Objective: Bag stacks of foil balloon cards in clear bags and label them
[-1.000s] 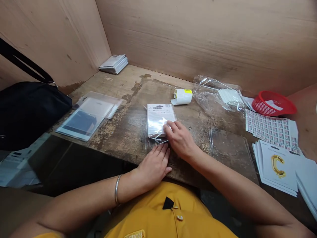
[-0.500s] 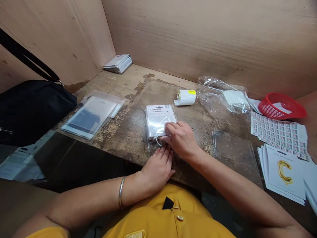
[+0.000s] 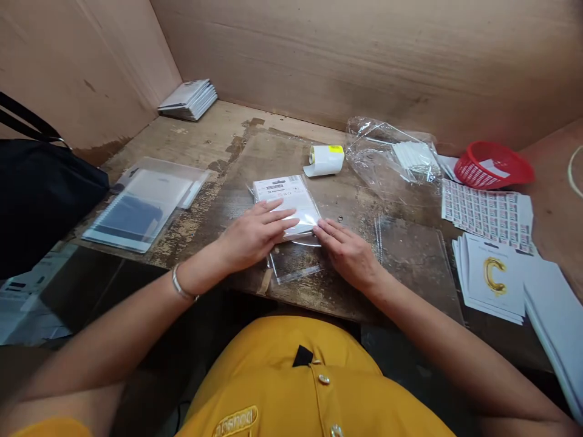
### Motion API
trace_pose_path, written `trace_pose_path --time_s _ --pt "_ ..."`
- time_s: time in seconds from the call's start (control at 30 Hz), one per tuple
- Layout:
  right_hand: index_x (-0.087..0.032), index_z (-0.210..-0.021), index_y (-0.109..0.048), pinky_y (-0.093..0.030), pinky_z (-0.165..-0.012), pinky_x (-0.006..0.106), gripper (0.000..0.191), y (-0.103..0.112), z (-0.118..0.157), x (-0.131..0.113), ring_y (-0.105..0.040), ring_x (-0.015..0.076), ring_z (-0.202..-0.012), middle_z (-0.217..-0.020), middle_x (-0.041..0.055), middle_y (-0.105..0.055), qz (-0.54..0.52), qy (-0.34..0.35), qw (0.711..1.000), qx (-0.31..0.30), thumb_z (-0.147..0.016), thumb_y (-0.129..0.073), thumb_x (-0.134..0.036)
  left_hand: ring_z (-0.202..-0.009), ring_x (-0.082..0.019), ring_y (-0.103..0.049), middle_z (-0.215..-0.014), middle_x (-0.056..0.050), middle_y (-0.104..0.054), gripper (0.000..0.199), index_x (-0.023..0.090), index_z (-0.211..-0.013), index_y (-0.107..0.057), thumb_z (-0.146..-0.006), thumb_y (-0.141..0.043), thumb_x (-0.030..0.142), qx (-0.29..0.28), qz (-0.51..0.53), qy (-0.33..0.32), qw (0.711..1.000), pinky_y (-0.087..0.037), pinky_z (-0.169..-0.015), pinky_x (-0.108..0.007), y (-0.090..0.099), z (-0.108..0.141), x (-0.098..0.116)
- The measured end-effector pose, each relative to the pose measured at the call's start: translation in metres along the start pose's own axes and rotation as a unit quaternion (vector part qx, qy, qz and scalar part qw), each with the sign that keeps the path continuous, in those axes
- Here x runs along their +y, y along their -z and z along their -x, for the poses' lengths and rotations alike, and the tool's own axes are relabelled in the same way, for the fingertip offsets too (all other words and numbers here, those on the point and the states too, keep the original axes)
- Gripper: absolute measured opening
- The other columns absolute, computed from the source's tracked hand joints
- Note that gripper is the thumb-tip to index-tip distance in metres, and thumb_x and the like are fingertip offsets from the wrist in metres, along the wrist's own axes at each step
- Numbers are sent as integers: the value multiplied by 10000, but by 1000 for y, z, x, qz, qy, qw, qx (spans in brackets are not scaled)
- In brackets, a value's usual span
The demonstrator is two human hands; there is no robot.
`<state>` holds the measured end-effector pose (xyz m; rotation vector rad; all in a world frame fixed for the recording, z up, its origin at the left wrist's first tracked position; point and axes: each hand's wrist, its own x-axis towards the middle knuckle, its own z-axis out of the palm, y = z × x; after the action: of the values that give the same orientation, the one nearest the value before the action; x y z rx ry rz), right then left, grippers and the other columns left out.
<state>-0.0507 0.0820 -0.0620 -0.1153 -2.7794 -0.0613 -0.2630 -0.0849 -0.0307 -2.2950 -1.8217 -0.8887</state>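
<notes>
Noting a white packet (image 3: 285,197) in a clear plastic sleeve (image 3: 294,270) flat on the wooden bench (image 3: 191,139), left hand (image 3: 255,237) spread on top, right hand (image 3: 348,255) open against its corner, no pinch, paper roll (image 3: 324,160) just beyond.

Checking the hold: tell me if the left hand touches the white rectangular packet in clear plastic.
Touching: in the head view, the left hand lies on the white rectangular packet, fingers across it.

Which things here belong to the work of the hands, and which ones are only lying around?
In the work: left hand, right hand, white packet in a clear sleeve.
Lying around: black bag, red basket, white roll, sticker sheet, gold-C cards.
</notes>
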Motion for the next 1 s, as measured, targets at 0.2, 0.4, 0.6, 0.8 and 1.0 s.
trace_pose_path --time_s 0.2,0.4,0.6,0.8,1.0 --pt "-125 -1264 -606 -430 -1080 491 345 18 -7 18 -494 290 -1300 -1368 141 -555 -16 55 998 -36 -937 -508 -172 -1278 -267 -515 -1293 -88 -628 309 153 -1246 -591 -966 -464 190 -40 -36 -75 996 -447 -1050 -462 -37 6 -23" --pt "-95 -1281 -592 -420 -1098 468 358 3 15 4 -483 270 -1309 -1362 142 -558 -80 56 991 -94 -973 -445 -200 -1309 -260 -482 -1325 -84 -605 298 170 -1215 -610 -954 -468 139 -28 -98 -112 988 -424 -1064 -468 -41 17 -17" --pt "-133 -1294 -592 -431 -1095 445 356 5 10 0 -497 258 -1299 -1353 125 -569 -78 38 987 -138 -969 -461 -196 -1102 -191 -616 -1193 -72 -688 237 137 -1088 -681 -932 -502 123 -88 -139 -194 967 -462 -987 -322 -27 24 -6" --pt "-83 -1232 -630 -473 -1063 399 335 4 10 -1 -543 251 -1255 -1281 143 -628 -98 28 989 -111 -972 -440 -174 -1101 -211 -620 -1120 -97 -716 278 113 -1136 -665 -899 -522 102 -141 -112 -201 963 -449 -978 -332 -15 33 2" --pt "-151 -1043 -697 -520 -980 435 235 16 5 -26 -599 254 -1135 -1134 131 -697 -150 -4 988 -41 -948 -482 -168 -1054 -210 -649 -1152 -107 -704 301 107 -1145 -649 -924 -446 89 -114 -99 -169 974 -507 -916 -332 -19 43 9"
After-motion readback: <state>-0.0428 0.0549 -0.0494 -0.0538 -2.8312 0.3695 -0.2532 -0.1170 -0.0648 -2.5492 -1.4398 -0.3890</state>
